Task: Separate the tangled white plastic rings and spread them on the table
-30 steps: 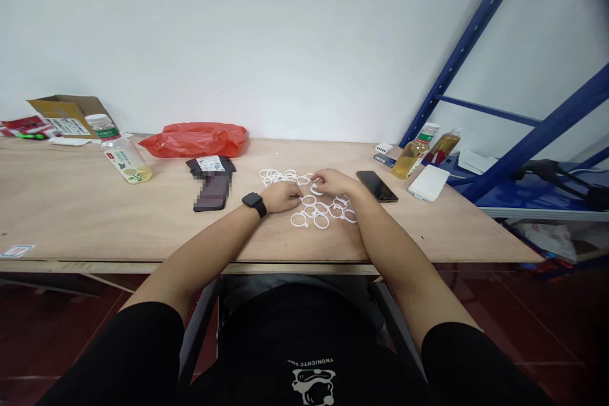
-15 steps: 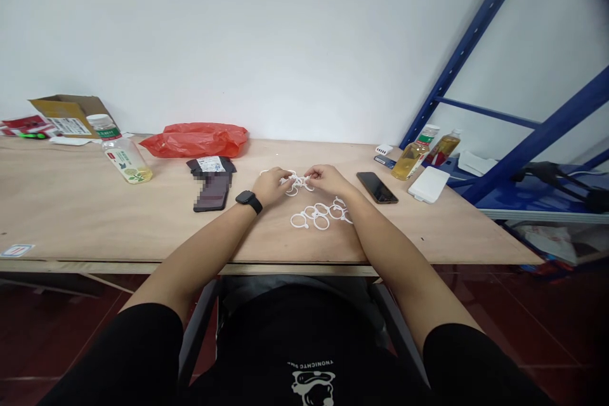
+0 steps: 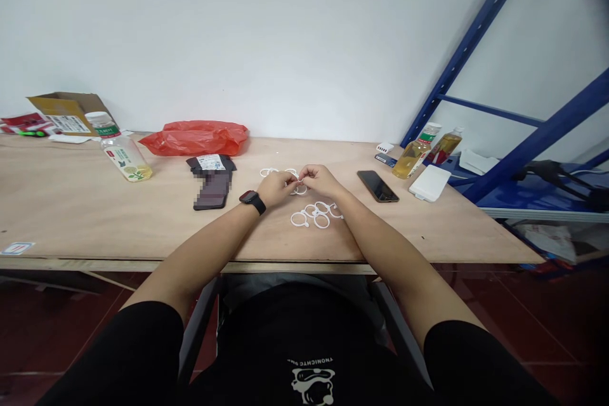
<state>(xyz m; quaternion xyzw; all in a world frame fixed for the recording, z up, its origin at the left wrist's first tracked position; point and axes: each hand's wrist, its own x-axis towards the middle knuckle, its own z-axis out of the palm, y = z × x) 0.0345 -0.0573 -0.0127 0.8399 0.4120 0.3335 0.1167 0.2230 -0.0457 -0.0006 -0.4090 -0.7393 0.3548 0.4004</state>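
At the pale wooden desk [image 3: 266, 241], the left hand [image 3: 276, 189] and right hand [image 3: 321, 179], fingers pinched narrow, hold a thin white plastic ring [image 3: 305, 191] that could slip if squeezed unevenly.

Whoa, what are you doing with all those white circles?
A person at a wooden table is working on white rings with both bare hands. The left hand and right hand have their fingertips close together at one ring; how each one grips it is too small to tell. A cluster of rings lies nearer the person, beside the right forearm, and a few more show just beyond the left hand.
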